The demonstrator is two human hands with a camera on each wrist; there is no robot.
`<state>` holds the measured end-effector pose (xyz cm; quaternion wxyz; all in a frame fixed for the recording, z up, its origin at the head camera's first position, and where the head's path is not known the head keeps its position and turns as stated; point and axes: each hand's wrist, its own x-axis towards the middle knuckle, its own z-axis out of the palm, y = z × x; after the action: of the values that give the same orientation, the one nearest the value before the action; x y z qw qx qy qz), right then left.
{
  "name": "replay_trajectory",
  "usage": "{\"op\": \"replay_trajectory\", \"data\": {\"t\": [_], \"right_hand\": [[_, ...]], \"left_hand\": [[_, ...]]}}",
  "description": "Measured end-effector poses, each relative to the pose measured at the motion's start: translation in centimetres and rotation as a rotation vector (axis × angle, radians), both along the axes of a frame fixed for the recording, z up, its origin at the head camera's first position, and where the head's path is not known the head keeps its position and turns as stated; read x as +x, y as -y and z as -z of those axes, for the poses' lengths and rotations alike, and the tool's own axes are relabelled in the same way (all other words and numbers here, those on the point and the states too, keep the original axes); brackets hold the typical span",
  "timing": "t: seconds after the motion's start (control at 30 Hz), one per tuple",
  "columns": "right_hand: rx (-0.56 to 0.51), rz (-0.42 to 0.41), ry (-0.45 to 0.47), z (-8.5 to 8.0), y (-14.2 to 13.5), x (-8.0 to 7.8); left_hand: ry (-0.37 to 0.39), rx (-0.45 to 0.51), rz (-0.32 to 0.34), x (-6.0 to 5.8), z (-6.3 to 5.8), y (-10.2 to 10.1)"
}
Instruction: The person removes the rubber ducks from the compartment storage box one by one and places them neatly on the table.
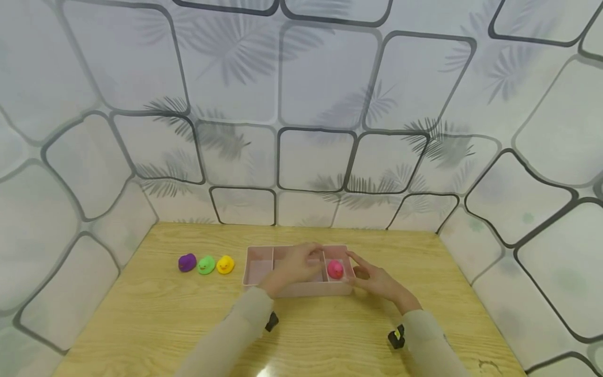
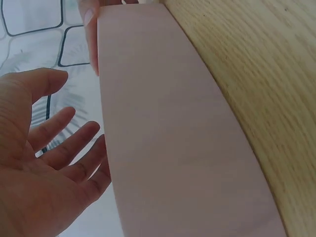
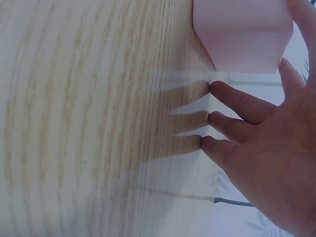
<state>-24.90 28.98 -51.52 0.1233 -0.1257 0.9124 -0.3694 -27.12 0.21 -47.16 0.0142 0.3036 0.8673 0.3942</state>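
Observation:
A pink divided box [image 1: 306,289] sits on the table. In its right compartment lies a pink toy duck [image 1: 335,269]. My left hand [image 1: 296,266] is over the middle compartment, fingers spread and loosely bent with nothing in them; the left wrist view shows the same hand [image 2: 59,153] beside the box's long side. At the box's right end is my right hand [image 1: 377,280], thumb and index finger at the rim. In the right wrist view this hand's other fingers [image 3: 237,101] stretch to the tabletop beside the box end.
To the left of the box, a purple duck [image 1: 187,263], a green duck [image 1: 205,265] and a yellow duck [image 1: 225,265] stand in a row on the wooden table [image 1: 320,335]. Patterned walls [image 1: 315,157] enclose the table at the back and sides.

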Motion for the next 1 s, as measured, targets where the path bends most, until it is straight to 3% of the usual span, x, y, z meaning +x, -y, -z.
{"op": "replay_trajectory", "data": {"t": [0.3,0.47,0.73,1.0], "right_hand": [[-0.011,0.019,0.027,0.0,-0.1,0.1],[-0.011,0.014,0.028,-0.1,-0.1,0.2],[-0.007,0.008,0.02,-0.1,-0.1,0.2],[-0.013,0.012,0.022,0.2,-0.1,0.1]], "left_hand": [[0.04,0.079,0.071,0.0,1.3,-2.0],[0.006,0.099,0.103,-0.4,2.0,-2.6],[-0.052,-0.037,0.088,-0.6,2.0,-3.3],[0.025,-0.139,0.064,-1.0,2.1,-3.9]]}}
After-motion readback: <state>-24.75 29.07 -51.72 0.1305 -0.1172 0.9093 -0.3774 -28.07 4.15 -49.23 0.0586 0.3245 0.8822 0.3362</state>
